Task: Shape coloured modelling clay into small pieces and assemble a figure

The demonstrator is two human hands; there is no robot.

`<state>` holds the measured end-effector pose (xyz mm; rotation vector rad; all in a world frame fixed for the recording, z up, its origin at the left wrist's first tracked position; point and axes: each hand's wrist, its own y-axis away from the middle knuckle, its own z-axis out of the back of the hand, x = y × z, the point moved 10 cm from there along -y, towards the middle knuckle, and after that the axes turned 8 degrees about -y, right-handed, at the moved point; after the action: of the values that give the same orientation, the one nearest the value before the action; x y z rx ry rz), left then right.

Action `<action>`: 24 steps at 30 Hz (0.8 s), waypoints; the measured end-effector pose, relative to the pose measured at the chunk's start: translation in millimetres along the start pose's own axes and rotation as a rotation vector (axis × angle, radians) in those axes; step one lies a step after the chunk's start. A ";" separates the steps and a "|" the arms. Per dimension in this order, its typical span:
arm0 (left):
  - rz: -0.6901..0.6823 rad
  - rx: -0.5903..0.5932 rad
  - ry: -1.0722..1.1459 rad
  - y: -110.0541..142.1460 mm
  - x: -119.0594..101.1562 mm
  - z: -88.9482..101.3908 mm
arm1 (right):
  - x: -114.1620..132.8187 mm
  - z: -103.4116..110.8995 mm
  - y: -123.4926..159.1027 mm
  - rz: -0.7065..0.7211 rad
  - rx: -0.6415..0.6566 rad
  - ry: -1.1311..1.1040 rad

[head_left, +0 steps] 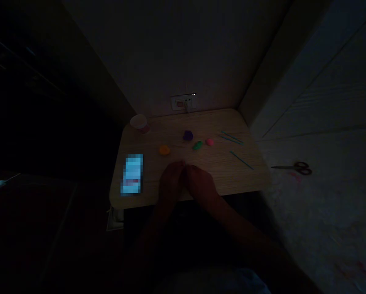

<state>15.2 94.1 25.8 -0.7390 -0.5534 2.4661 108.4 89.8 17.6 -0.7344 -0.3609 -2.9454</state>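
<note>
My left hand (171, 181) and my right hand (200, 181) meet above the front of a small wooden table (183, 122). The fingers of both are closed and pressed together at the fingertips; whatever they pinch is hidden in the dim light. Just beyond them lie an orange lump (164, 150), a dark purple lump (188, 135), a green lump (197, 145) and a pink ball (210, 141), which look like modelling clay. Three thin blue-green sticks (241, 160) lie on the right side of the table.
A lit, pixelated phone screen (132, 174) lies at the table's left. A paper cup (139, 123) stands at the back left corner. Behind the table is a wall socket (183, 102) with a plug. Scissors (295, 167) lie on the pale surface to the right.
</note>
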 end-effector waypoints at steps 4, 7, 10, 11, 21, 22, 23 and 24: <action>0.064 0.015 -0.016 -3.7 0.5 -0.7 | -13.8 7.0 2.4 -0.068 -0.062 -0.079; 0.131 0.021 0.003 -5.8 6.4 -0.9 | -29.8 16.2 4.9 -0.120 -0.159 -0.154; 0.211 0.008 0.052 -7.2 18.5 -0.2 | -40.5 23.2 5.4 -0.078 -0.252 -0.277; 0.232 0.005 0.067 -7.6 22.5 -0.4 | -42.3 23.6 4.8 -0.051 -0.267 -0.326; 0.249 0.026 0.036 -9.0 31.7 -4.6 | -40.4 13.1 -1.0 -0.057 -0.146 -0.477; 0.244 0.029 0.028 -9.3 31.5 -5.2 | -40.7 13.6 -1.0 -0.074 -0.133 -0.457; 0.239 0.029 0.019 -9.7 31.4 -5.5 | -40.9 14.3 -1.1 -0.086 -0.122 -0.438; 0.236 0.028 0.009 -10.1 31.5 -5.6 | -41.0 14.9 -1.3 -0.094 -0.112 -0.419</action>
<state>-0.8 121.2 14.3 -0.8469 -0.4493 2.6792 151.1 95.7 10.8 -1.3908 -0.2633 -2.8968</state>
